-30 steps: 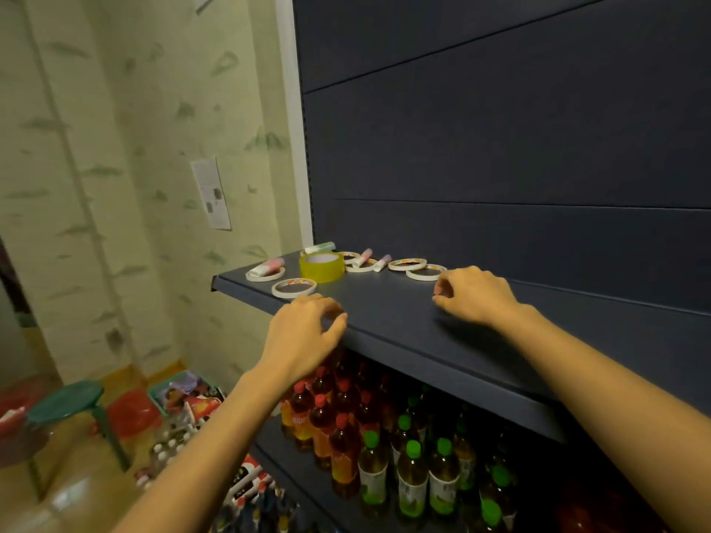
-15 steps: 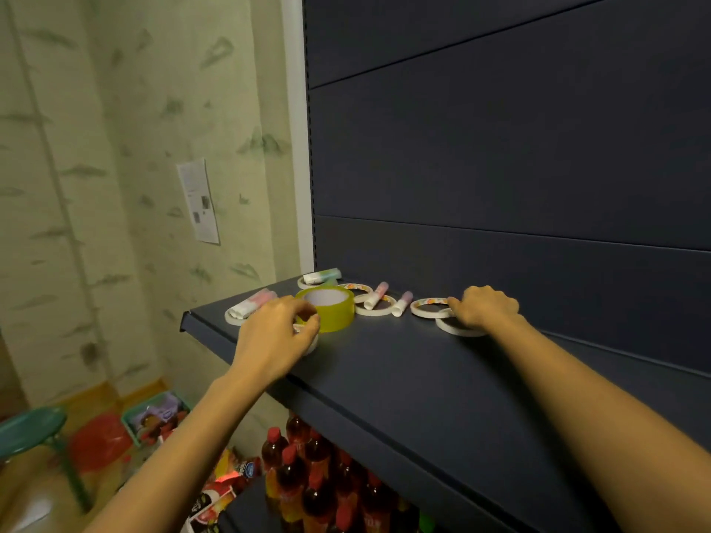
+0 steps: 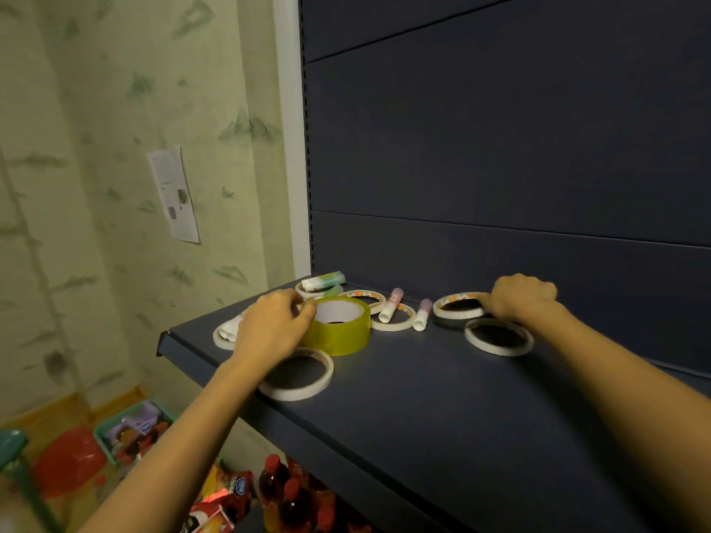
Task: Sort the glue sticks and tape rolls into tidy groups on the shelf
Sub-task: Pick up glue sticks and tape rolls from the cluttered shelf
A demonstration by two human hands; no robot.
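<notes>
Head view: the left hand (image 3: 269, 332) curls its fingers (image 3: 304, 307) over the rim of the yellow tape roll (image 3: 338, 337) on the shelf (image 3: 423, 417); a white tape ring (image 3: 298, 394) lies under its wrist; the right hand (image 3: 523, 300) pinches a patterned tape ring (image 3: 456, 314) with bent fingers; a second white ring (image 3: 496, 350) sits just nearer than those knuckles; a pink glue stick (image 3: 390, 306) and a second pink stick (image 3: 422, 320) lie between the two hands' fingertips; a green glue stick (image 3: 323, 280) rests beyond the left fingertips.

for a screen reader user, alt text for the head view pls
Left hand grips a wide yellow tape roll, right hand pinches a thin white roll, on a dark shelf strewn with glue sticks and other rolls.
</notes>
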